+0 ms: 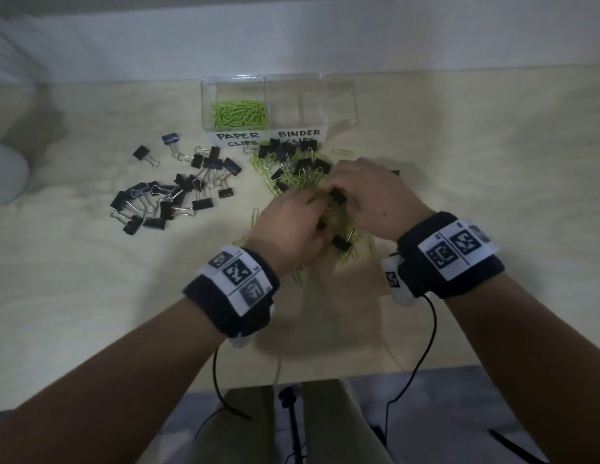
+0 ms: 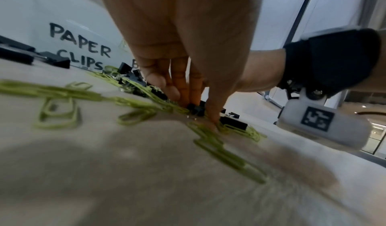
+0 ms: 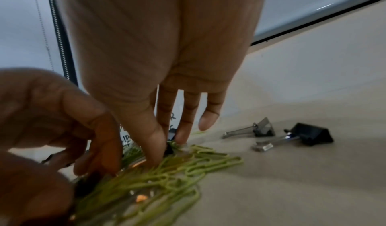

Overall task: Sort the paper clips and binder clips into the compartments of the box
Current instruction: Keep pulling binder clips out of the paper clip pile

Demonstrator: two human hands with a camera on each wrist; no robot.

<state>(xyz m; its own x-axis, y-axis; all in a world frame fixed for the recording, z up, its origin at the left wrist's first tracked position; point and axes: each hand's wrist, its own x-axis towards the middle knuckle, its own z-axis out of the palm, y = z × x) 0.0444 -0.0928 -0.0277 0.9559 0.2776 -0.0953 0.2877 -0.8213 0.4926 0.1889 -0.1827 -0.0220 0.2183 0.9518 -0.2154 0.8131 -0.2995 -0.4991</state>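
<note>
A clear box (image 1: 208, 105) stands at the back of the table. Its "PAPER CLIPS" side holds green paper clips (image 1: 240, 113); its "BINDER CLIPS" side (image 1: 293, 105) looks bare. In front of it lies a mixed pile (image 1: 302, 172) of green paper clips and black binder clips. Both hands reach into that pile. My left hand (image 1: 312, 202) curls fingers and thumb over a bunch of green paper clips (image 3: 158, 176). My right hand (image 3: 169, 143) pinches a small black binder clip (image 1: 337, 195) between thumb and finger. Most of the fingertips are hidden in the head view.
Several black binder clips (image 1: 178, 192) lie spread on the table left of the pile. Two more binder clips (image 3: 311, 134) lie to the right of my right hand. A white rounded object (image 1: 7, 175) sits at the left edge. The table's front edge (image 1: 425, 368) is close to my body.
</note>
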